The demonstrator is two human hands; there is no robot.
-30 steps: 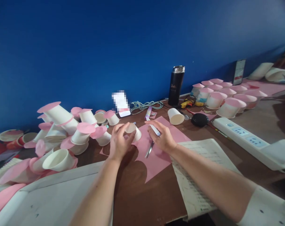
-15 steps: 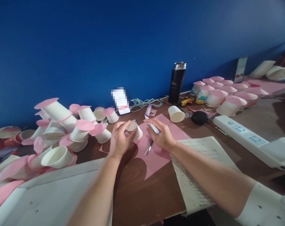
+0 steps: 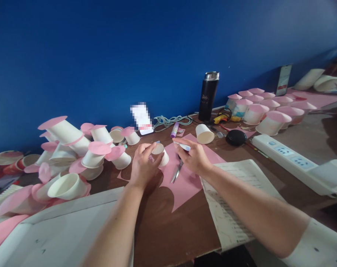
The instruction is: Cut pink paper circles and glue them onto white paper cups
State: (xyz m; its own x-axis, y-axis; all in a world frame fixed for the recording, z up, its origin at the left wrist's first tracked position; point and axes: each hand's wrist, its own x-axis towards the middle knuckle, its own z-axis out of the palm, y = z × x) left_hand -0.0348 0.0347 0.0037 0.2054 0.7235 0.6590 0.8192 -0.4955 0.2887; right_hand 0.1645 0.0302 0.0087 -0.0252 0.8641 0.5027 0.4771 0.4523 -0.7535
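Observation:
My left hand [image 3: 144, 160] grips a white paper cup [image 3: 164, 158], its round base tilted up towards me. To the right of the cup, my right hand [image 3: 195, 156] is closed around a white glue stick [image 3: 185, 147], whose tip points left towards the cup's base. Beneath both hands lies a sheet of pink paper [image 3: 189, 185] with curved cut-outs along its edge. Silver scissors [image 3: 177, 172] rest on that sheet, their handles partly hidden by my right hand. A purple tube [image 3: 175, 129] lies just beyond my hands.
Many white cups with pink paper discs [image 3: 100, 148] are heaped at left. More pink-topped cups [image 3: 274, 118] stand in rows at right. A loose cup [image 3: 204, 134], black flask [image 3: 209, 97], black mouse [image 3: 236, 137], power strip [image 3: 285, 155] and phone [image 3: 142, 116] are around.
My right hand has turned and shifted slightly, tilting the glue stick flatter and exposing more of the scissors. The left hand still holds the paper cup in nearly the same place.

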